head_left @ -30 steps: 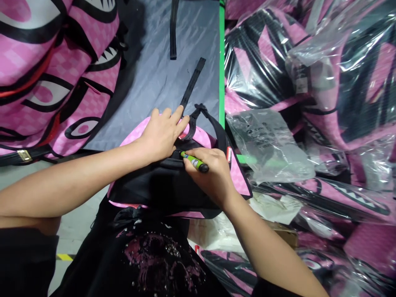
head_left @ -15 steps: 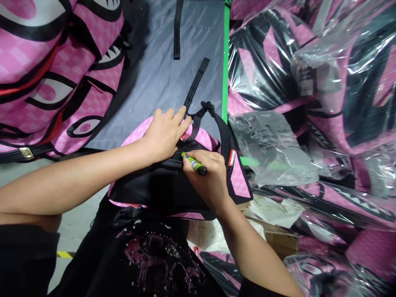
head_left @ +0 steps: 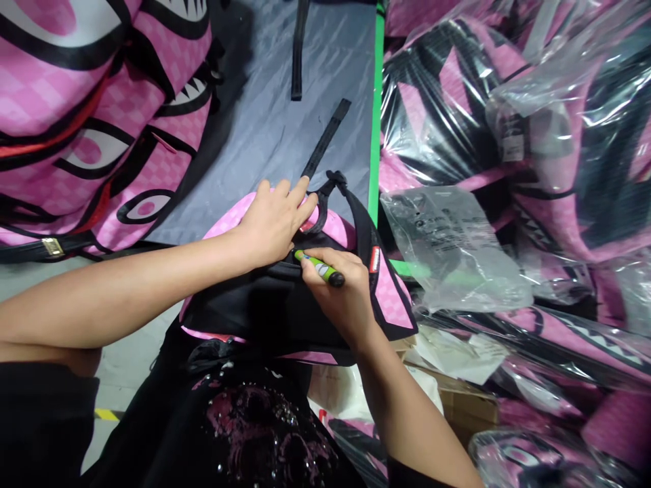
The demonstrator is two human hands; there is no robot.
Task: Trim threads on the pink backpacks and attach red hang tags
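The pink backpack (head_left: 350, 234) lies at the centre of the frame, close against the person's body, its black back panel turned up; against the picture of a second ago almost nothing about it has changed. The left hand (head_left: 272, 220) lies where it did, flat and open with fingers spread on the pink top edge, pressing the bag down; the right hand (head_left: 338, 291) is closed around a green marker (head_left: 318, 267), and its tip sits at the seam of the black panel just under the left palm, as before. The whole scene has slid slightly to the right and up in the frame, which reads as a small turn of the head rather than a move of the bag; so the work at the seam looks to be held in one spot, not carried along it. The red label (head_left: 375, 259) on the black side strap shows a little more plainly now.

A black webbing strap (head_left: 325, 139) runs from the bag's top towards the upper middle of the frame, across the grey desk (head_left: 264, 129); a green edge (head_left: 377, 102) bounds the desk on its right. At the upper left lies a heap of pink bags with cartoon eyes and teeth (head_left: 91, 115); the right side of the frame is filled with similar bags wrapped in clear plastic (head_left: 483, 115), and one empty plastic sleeve (head_left: 447, 247) lies just right of the backpack. Pale floor with a bit of yellow tape (head_left: 108, 413) shows at the lower left.
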